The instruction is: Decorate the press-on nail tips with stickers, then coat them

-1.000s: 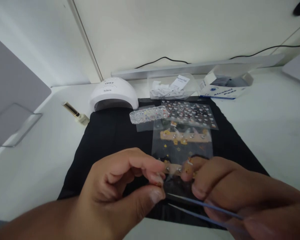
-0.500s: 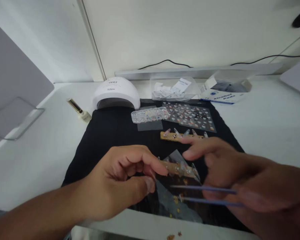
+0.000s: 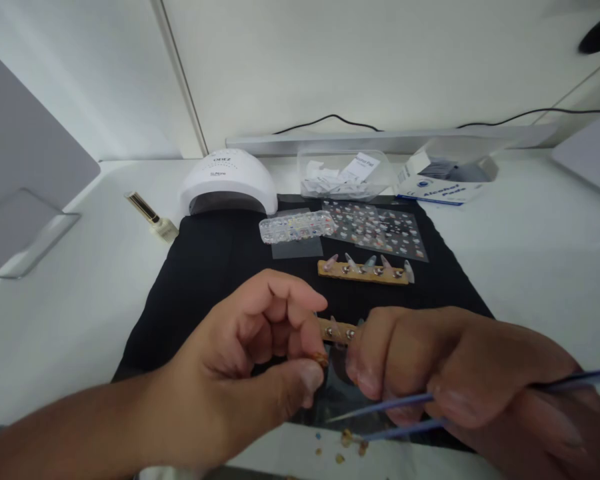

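My left hand [image 3: 260,353] is closed in a pinch, with a small amber-gold nail charm [image 3: 321,359] between thumb and fingertip. In my right hand [image 3: 430,367] is a pair of blue tweezers [image 3: 410,401], its tips apart and pointing left. Beneath the tips, several tiny gold charms [image 3: 347,437] lie near the mat's front edge. Behind my hands, a wooden strip [image 3: 337,331] with silver studs and clear nail tips is partly hidden. Farther back, another strip [image 3: 367,272] holds several pointed press-on nails. Some clear film seems to lie between my hands; its outline is hard to make out.
A black mat [image 3: 195,280] covers the white table [image 3: 520,253]. Along the back are a white nail lamp [image 3: 230,175], a clear tub [image 3: 343,180] of alcohol pads and an alcohol pad box [image 3: 447,183]. Sticker sheets [image 3: 380,230], a rhinestone case [image 3: 297,227] and a polish bottle [image 3: 163,227] lie nearer.
My right hand has moved left and forward, with its fingers curled in. The tweezer tips are lower. The clear film with charms has shifted, and a charm now shows in my left pinch.
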Motion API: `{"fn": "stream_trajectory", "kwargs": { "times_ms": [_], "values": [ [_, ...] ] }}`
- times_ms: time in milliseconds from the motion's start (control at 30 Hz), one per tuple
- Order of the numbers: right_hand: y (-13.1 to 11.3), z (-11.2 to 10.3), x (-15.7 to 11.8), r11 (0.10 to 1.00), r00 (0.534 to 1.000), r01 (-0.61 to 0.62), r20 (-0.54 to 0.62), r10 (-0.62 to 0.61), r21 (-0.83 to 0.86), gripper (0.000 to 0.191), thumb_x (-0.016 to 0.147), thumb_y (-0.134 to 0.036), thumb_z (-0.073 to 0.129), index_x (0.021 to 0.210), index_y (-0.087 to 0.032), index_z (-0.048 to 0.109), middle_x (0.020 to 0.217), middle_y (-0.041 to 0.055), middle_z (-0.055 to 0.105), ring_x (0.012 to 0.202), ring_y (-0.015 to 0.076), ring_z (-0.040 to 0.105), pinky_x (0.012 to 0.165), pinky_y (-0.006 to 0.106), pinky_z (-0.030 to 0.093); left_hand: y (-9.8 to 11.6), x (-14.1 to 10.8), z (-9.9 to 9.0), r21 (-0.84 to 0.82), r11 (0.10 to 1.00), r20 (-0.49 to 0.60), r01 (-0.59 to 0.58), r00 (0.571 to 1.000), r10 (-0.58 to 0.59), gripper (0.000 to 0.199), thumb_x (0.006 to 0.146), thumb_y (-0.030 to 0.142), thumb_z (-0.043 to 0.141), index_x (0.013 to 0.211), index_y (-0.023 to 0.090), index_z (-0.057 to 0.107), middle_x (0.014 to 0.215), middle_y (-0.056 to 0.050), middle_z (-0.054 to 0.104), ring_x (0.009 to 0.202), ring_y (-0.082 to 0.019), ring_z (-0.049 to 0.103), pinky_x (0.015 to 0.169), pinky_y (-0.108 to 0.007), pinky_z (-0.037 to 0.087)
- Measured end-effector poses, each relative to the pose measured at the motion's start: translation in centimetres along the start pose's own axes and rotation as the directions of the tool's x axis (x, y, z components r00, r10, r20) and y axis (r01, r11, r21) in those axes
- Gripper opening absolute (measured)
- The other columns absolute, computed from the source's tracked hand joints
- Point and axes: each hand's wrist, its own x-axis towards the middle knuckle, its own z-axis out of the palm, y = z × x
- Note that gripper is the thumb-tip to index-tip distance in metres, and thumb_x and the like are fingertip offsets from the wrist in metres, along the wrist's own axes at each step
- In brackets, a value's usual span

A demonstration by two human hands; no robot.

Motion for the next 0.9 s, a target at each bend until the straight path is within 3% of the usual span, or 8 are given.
{"fn": "stream_trajectory", "kwargs": {
  "times_ms": [100,267,500,567,767,900],
  "values": [
    [0.1,-0.1,-0.4,0.998,0.999,0.027,-0.026,-0.028,-0.055,0.030,0.105,-0.033,0.052,0.108,-0.023,0.080,0.084,0.0064,0.077,0.084,0.0253,0.075,0.074,0.044,0.063,0.0,0.0,0.0,0.059,0.997,-0.009,-0.046,0.999,0.047,0.046,0.088,-0.002,0.072,0.121,0.028,0.064,0.096,0.005,0.062,0.082,-0.004,0.058,0.077,-0.011,0.052],
    [0.0,-0.1,-1.0,0.987,0.998,0.059,-0.023,-0.063,-0.148,0.030,0.105,-0.035,0.050,0.109,-0.024,0.078,0.088,0.0064,0.077,0.079,0.0232,0.074,0.073,0.044,0.062,0.3,0.1,0.3,0.149,0.987,-0.071,-0.055,0.995,0.066,0.031,0.084,-0.003,0.074,0.100,0.023,0.072,0.082,0.006,0.063,0.073,-0.003,0.058,0.071,-0.009,0.051],
    [0.8,0.2,-2.2,0.950,0.977,0.165,-0.086,-0.194,-0.266,0.028,0.105,-0.034,0.049,0.114,-0.028,0.075,0.082,0.0045,0.076,0.067,0.0214,0.071,0.066,0.042,0.061,0.3,0.2,0.7,0.204,0.978,-0.156,-0.045,0.985,0.078,0.030,0.080,-0.003,0.075,0.096,0.022,0.075,0.076,0.005,0.065,0.067,-0.005,0.060,0.064,-0.011,0.052],
    [0.8,0.3,-2.6,0.940,0.978,0.154,-0.090,-0.189,-0.306,0.028,0.105,-0.032,0.049,0.113,-0.028,0.075,0.082,0.0038,0.076,0.066,0.0210,0.070,0.065,0.041,0.061,0.4,0.2,0.8,0.246,0.967,-0.159,-0.058,0.982,0.100,0.028,0.079,-0.003,0.074,0.093,0.021,0.075,0.075,0.005,0.064,0.065,-0.004,0.059,0.063,-0.011,0.051],
    [0.3,1.0,-2.7,0.930,0.942,0.103,-0.266,-0.205,-0.352,0.024,0.103,-0.035,0.052,0.108,-0.030,0.075,0.078,0.0029,0.074,0.058,0.0205,0.067,0.055,0.039,0.060,0.8,0.1,0.7,0.441,0.887,-0.105,-0.136,0.974,0.201,0.024,0.082,0.000,0.071,0.093,0.021,0.074,0.078,0.004,0.064,0.067,-0.006,0.060,0.060,-0.013,0.047],
    [0.0,0.8,-2.2,0.933,0.954,0.096,-0.236,-0.186,-0.347,0.028,0.103,-0.042,0.049,0.110,-0.031,0.074,0.085,0.0060,0.076,0.063,0.0229,0.069,0.053,0.040,0.060,0.8,0.0,0.5,0.499,0.852,-0.059,-0.159,0.975,0.216,0.023,0.085,0.002,0.070,0.096,0.022,0.073,0.081,0.002,0.065,0.071,-0.008,0.060,0.061,-0.015,0.047]
  ]
}}
